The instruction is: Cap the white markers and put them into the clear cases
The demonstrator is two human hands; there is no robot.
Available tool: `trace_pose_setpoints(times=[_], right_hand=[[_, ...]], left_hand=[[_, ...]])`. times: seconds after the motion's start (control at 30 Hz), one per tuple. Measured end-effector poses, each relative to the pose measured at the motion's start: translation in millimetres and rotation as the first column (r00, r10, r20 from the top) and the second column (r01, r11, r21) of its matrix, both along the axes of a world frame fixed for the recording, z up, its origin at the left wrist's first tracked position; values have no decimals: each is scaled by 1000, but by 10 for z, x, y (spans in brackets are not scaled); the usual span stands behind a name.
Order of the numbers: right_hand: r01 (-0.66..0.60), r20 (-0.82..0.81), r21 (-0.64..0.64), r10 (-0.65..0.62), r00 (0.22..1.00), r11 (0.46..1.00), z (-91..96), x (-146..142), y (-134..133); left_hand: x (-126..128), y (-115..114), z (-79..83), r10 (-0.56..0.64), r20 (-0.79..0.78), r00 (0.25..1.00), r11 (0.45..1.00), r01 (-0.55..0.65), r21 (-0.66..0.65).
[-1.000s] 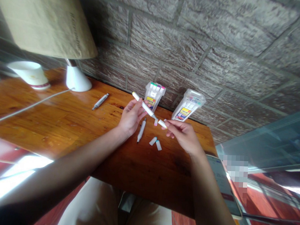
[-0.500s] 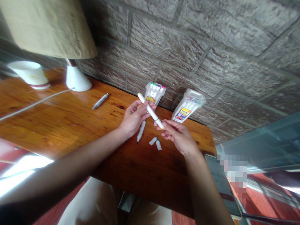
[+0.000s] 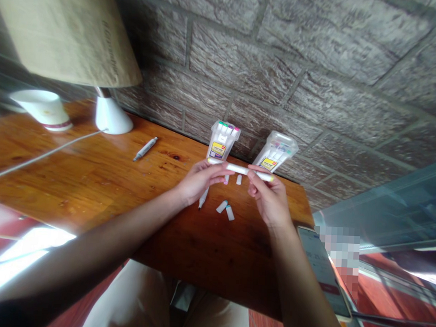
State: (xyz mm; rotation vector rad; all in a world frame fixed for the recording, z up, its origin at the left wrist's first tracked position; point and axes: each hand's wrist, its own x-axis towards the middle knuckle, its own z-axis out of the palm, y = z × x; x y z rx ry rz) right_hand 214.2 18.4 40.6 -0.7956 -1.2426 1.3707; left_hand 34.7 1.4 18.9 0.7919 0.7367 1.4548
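Nearest you, your light trousers show below the edge of the wooden table, and a device with a lit screen lies by your right forearm. On the tabletop, two teal-ended caps rest close together, and beyond them lies a bare-tipped marker, its far end hidden by your left hand.

Above these you hold the yellow-ended marker off the table, nearly level. Your left hand pinches it between thumb and fingers toward its left end; your right hand is closed on its right part, and a yellow end shows past each hand. A second ago its right cap was off in your right hand; half a second ago the cap was on and the marker sloped down to the right. Since then you have levelled it, and your right fingers have moved up and further along the barrel.

Just past it, a pink-ended cap and a white cap sit near each other; the white one was hidden half a second ago. Farther back stand the left marker case, its label now clearer of your hand, and the right marker case. To the left, a grey-white marker lies apart, before the lamp and paper cup. The stone wall closes the view.
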Motion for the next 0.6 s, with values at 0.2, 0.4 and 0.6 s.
trace_pose_setpoints(times=[0.2, 0.4, 0.6], right_hand=[[-12, -80, -17, 11, 997, 1000, 16, 25, 26], [-19, -45, -41, 17, 999, 999, -3, 44, 46], [-197, -173, -134, 173, 970, 971, 53, -3, 17]], left_hand=[[151, -146, -3, -220, -377, 900, 952, 282, 116], [111, -120, -41, -116, -547, 829, 952, 250, 178], [138, -116, -97, 43, -590, 806, 932, 180, 313]])
